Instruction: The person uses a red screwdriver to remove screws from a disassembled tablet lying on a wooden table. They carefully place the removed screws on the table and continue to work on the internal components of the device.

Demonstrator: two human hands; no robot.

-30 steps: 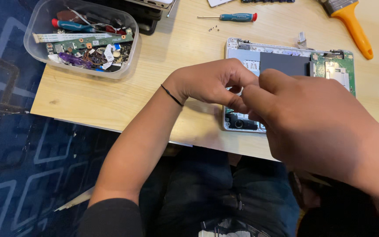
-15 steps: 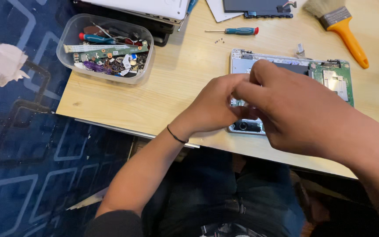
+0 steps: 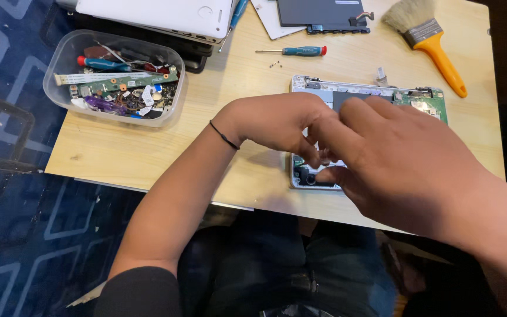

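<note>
Head view: both hands, left hand (image 3: 277, 120) and right hand (image 3: 400, 158), pinch fingertips together over the opened device (image 3: 377, 94) (tiny part hidden); pulling gently seems next.

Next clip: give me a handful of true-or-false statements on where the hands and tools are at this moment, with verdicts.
1. Both hands meet over the opened device on the wooden table. True.
2. The left hand holds the teal screwdriver. False: the screwdriver lies on the table beyond the hands, untouched.
3. The orange-handled brush lies at the table's far right. True.
4. The clear plastic tub is empty. False: it holds a circuit strip, wires and small parts.
5. The right hand rests on the tub. False: it is over the device.
</note>
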